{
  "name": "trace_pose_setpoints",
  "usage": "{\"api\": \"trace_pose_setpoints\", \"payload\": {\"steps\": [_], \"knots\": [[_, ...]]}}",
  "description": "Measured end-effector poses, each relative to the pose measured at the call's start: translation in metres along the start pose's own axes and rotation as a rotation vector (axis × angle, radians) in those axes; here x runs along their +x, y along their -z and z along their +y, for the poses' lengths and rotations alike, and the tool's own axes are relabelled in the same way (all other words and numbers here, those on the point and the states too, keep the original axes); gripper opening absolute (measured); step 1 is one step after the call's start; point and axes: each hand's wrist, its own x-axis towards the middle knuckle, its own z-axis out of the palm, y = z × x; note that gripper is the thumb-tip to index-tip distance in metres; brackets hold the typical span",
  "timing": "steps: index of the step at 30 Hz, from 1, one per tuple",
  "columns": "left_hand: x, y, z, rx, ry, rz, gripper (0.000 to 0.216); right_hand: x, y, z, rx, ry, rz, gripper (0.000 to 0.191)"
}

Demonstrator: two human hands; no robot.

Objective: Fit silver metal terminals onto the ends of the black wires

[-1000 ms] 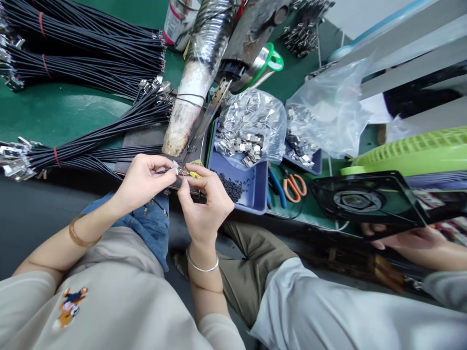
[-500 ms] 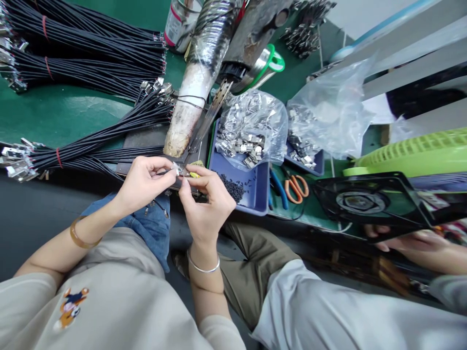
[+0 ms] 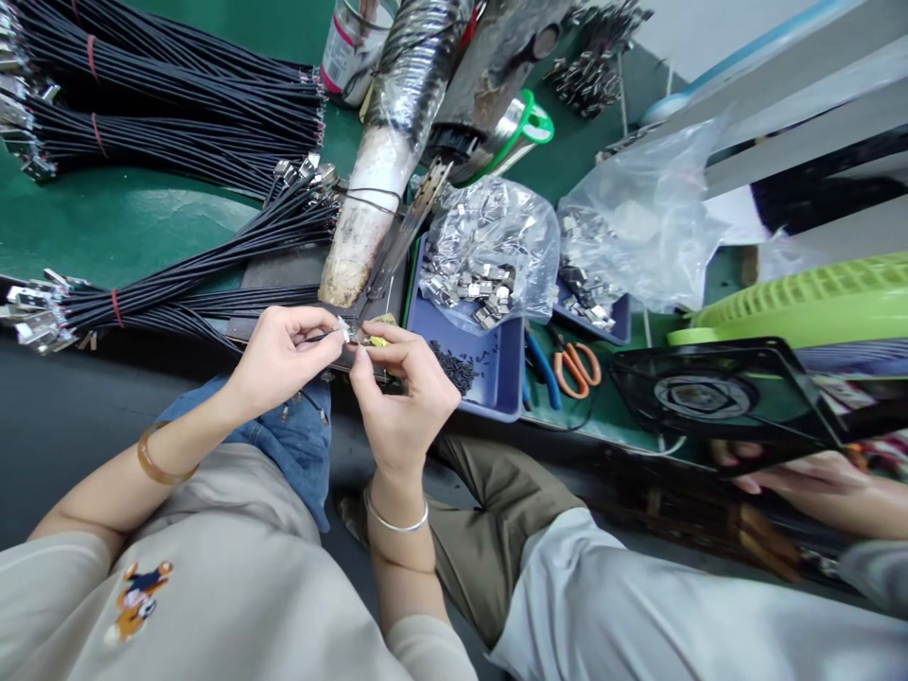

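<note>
My left hand [image 3: 280,355] is closed in a pinch on the end of a thin black cable [image 3: 318,336]. A small whitish tip shows at its fingertips. Facing it, my right hand [image 3: 406,392] pinches a small silver metal connector [image 3: 352,334] between thumb and forefinger. The two pieces meet or nearly touch; fingers hide the exact contact. Just behind the fingers lies a small yellow piece [image 3: 383,331]. A red-banded bundle of black cables [image 3: 191,255] with metal plugs lies to the left of my hands.
A wrapped duct [image 3: 361,227] slopes down behind my hands. To the right, a blue tray [image 3: 507,364] carries black bits and a bag of metal connectors [image 3: 489,284]. Orange-handled scissors [image 3: 578,369], a black fan [image 3: 709,392] and a co-worker's hand [image 3: 801,473] are further right.
Both hands keep nearly the same pinch and position. The view has shifted very slightly.
</note>
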Motion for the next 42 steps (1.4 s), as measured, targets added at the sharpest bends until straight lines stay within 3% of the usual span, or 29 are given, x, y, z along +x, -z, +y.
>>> {"api": "trace_pose_setpoints", "payload": {"steps": [15,24,33,42], "knots": [[-0.0027,-0.0016,-0.0025,0.030,0.000,0.006,0.017,-0.0006,-0.0019,0.0015,-0.048,0.090,0.033,0.013],[-0.0086,0.0008,-0.0036,-0.049,-0.037,0.016,0.014,-0.0079,-0.0008,0.0000,0.219,-0.237,0.014,0.012],[-0.0075,-0.0042,-0.0033,0.035,-0.053,0.059,0.012,-0.0037,-0.0044,0.0034,-0.082,0.112,0.076,0.013],[-0.0062,-0.0071,-0.0008,0.049,-0.059,0.090,0.015,0.0017,-0.0063,0.0017,-0.133,0.172,0.096,0.015]]}}
